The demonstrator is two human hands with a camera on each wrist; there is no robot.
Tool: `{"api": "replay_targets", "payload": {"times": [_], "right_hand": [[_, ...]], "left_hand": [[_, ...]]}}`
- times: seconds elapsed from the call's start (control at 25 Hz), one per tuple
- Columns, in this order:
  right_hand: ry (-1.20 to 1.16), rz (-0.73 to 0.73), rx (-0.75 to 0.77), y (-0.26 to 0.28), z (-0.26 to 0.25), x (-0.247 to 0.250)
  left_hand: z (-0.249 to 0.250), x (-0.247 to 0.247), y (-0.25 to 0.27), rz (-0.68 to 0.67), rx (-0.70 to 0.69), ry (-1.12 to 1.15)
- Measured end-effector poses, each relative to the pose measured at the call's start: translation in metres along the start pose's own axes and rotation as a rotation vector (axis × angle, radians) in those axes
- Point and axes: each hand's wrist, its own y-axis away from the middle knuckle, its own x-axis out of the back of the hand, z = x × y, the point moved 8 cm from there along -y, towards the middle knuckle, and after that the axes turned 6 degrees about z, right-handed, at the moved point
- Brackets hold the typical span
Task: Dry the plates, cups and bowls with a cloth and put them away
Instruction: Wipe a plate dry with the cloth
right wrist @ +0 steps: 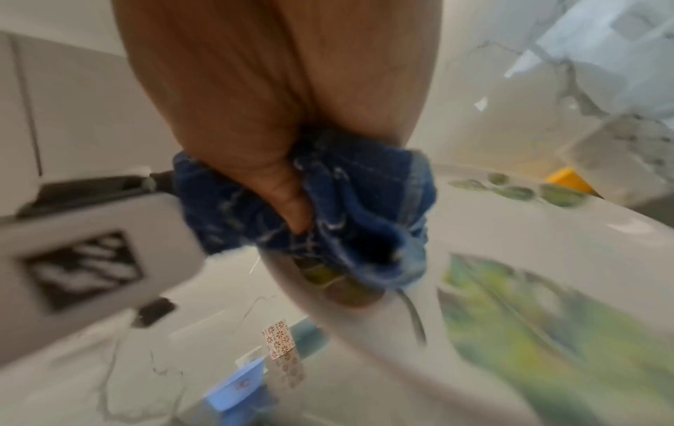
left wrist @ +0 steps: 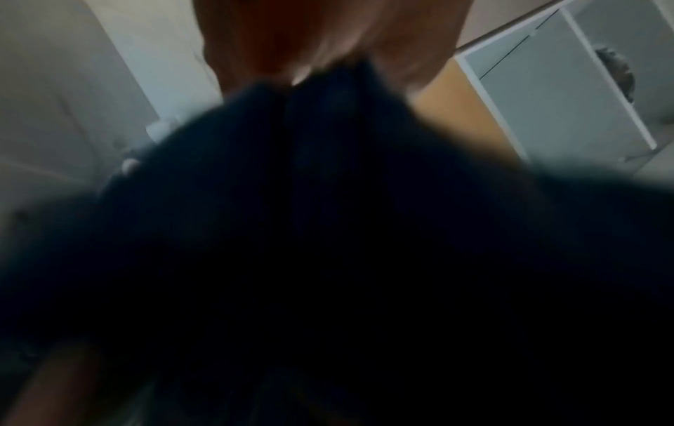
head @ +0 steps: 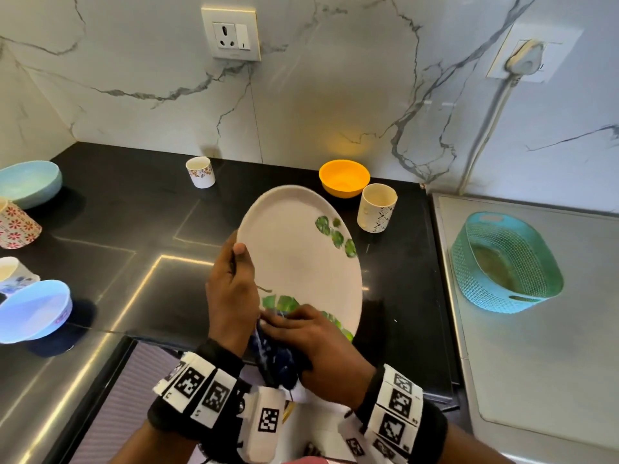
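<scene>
A large white plate with green leaf prints is held tilted above the black counter. My left hand grips its left rim, thumb on the face. My right hand presses a bunched dark blue cloth against the plate's lower edge. In the right wrist view the fingers clutch the blue cloth on the plate. The left wrist view is mostly blocked by dark cloth.
On the counter stand a small floral cup, an orange bowl, a patterned cup, a pale green bowl, a red-flowered cup, a blue bowl. A teal basket sits on the steel drainboard at right.
</scene>
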Motion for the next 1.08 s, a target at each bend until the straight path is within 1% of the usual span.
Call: {"api": "replay_targets", "payload": {"times": [0.08,0.2,0.32,0.44,0.48,0.6,0.72,0.92,1.08], "right_hand": [[0.106,0.121,0.079,-0.013,-0.005,0.007],[0.291,0.144,0.102,-0.03,-0.006,0.012],[0.459,0.222,0.09,-0.058,-0.001,0.03],[0.549,0.277,0.005,-0.091,0.014,0.06],[0.587,0.269,-0.037,-0.101,0.022,0.071],[0.705,0.163,-0.224,-0.113,0.069,0.091],[0.762,0.061,-0.358,-0.105,0.11,0.097],[0.811,-0.099,-0.49,-0.073,0.155,0.08],[0.742,-0.222,-0.533,-0.042,0.158,0.064]], "left_hand": [[-0.003,-0.005,0.005,-0.065,0.091,0.104],[0.004,-0.014,0.005,-0.152,0.117,0.188],[0.013,-0.017,0.0,-0.185,0.065,0.168],[0.02,-0.016,0.001,-0.196,-0.054,0.079],[0.022,-0.014,0.003,-0.19,-0.097,0.041],[0.027,-0.008,0.007,-0.155,-0.185,-0.029],[0.031,-0.006,0.01,-0.149,-0.218,-0.017],[0.034,-0.005,0.012,-0.131,-0.263,-0.018],[0.028,0.0,0.012,-0.114,-0.262,-0.008]]}}
